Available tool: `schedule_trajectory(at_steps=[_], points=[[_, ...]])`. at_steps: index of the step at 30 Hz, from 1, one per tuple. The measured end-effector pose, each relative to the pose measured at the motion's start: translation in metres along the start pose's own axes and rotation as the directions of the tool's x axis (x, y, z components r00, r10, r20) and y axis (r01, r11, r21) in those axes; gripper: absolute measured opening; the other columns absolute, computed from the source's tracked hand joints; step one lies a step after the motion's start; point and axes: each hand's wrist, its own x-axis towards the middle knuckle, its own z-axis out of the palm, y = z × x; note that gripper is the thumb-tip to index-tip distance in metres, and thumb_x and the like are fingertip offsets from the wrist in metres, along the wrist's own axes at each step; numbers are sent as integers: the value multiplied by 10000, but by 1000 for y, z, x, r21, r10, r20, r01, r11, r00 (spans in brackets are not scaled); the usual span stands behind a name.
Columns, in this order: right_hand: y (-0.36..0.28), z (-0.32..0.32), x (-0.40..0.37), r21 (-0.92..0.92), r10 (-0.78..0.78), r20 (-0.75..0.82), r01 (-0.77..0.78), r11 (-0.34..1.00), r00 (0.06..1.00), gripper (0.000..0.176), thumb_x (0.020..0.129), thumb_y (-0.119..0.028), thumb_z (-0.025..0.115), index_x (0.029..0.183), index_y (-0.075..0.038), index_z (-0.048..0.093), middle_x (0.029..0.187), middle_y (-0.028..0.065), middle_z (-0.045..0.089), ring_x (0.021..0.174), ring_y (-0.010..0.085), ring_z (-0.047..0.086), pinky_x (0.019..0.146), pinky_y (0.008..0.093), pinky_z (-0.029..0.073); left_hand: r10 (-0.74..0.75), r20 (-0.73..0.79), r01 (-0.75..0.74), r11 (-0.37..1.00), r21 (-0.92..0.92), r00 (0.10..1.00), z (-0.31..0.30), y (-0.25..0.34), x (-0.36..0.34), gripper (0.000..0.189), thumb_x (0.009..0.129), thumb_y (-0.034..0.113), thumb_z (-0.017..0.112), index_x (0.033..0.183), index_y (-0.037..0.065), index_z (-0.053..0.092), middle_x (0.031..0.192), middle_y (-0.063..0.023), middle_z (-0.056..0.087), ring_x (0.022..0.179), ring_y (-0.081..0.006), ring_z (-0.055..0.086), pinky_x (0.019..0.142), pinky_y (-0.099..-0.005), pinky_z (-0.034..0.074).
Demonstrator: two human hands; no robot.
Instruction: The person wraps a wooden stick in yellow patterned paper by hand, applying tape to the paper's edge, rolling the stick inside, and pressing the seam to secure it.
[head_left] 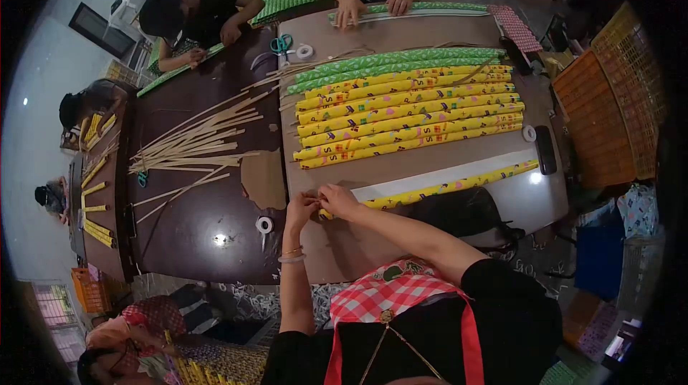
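Observation:
A yellow patterned roll of wrapping paper [451,186] lies along the near side of the table, with a strip of its white underside [437,172] spread out beyond it. At its left end, my right hand [340,201] is closed with the fingers bent down onto the paper. Right beside it, my left hand [302,209] is pinched shut, its fingertips close to those of the right. Whatever small thing lies between the left fingers is hidden. Farther back, several finished yellow rolls [408,111] lie side by side, with green rolls [401,60] behind them.
Thin wooden strips [193,138] fan out on the dark table at left, near a torn cardboard piece [263,181]. Tape rolls [265,225], teal scissors [282,44] and a black case [545,150] sit around. Co-workers handle green paper [416,8] across the table and at left.

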Motion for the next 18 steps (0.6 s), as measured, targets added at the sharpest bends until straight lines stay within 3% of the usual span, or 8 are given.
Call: schedule_trajectory(at_steps=[1,3,7,9,11,13,15,18], points=[[1,1,0,-4,-3,-1,3,1000,1000,121,741,-154,550,816,-61,528,839,151,545,807,344,545,684,435,446,3,-3,-3,1000,-2,1000,4,-8,4,346,706,148,674,949,-63,547,798,-123,650,762,-193,635,645,-267,479],[6,5,1,-40,-82,-65,79,996,995,140,735,-159,564,831,-64,530,801,138,550,757,341,555,650,421,457,-1,-13,-5,913,-407,1000,13,-35,11,323,704,122,670,943,-57,548,805,-123,651,754,-168,633,639,-262,483],[8,5,2,-40,-78,-33,77,996,996,121,738,-145,556,823,-63,531,796,142,548,757,349,550,653,423,456,-70,-12,65,964,-259,997,6,-8,3,323,696,89,673,956,-52,544,822,-123,652,749,-151,623,637,-263,491],[10,5,2,-54,-139,-56,136,989,989,111,736,-132,554,815,-59,529,796,144,542,750,350,549,655,424,455,-1,3,2,927,-376,1000,15,-45,16,345,689,84,679,975,-49,539,816,-121,650,751,-149,620,640,-262,491],[8,6,1,-51,-116,-93,111,992,989,106,731,-117,553,818,-58,537,788,142,556,748,345,552,651,418,456,-91,-44,67,919,-389,995,10,-11,3,332,681,87,685,951,-48,548,788,-119,644,739,-150,618,639,-261,490],[18,11,4,12,-150,-154,153,988,977,106,725,-95,547,824,-56,546,775,138,574,748,329,558,649,398,458,-140,75,158,910,-383,987,5,-11,4,313,677,97,692,918,-50,555,758,-119,636,726,-144,615,629,-260,484],[8,-2,4,88,-47,-64,52,995,997,99,737,-89,545,826,-47,561,754,128,595,706,277,589,623,354,467,3,-58,-9,994,-113,998,4,-7,4,302,671,115,701,882,-50,563,741,-117,629,715,-143,616,621,-269,481],[15,-4,7,180,-21,-10,22,984,1000,124,766,-116,556,850,-29,583,738,111,608,631,200,610,579,307,470,-59,-55,44,968,-246,997,8,-14,6,285,694,98,674,904,-52,554,790,-116,635,741,-147,617,629,-255,477]])
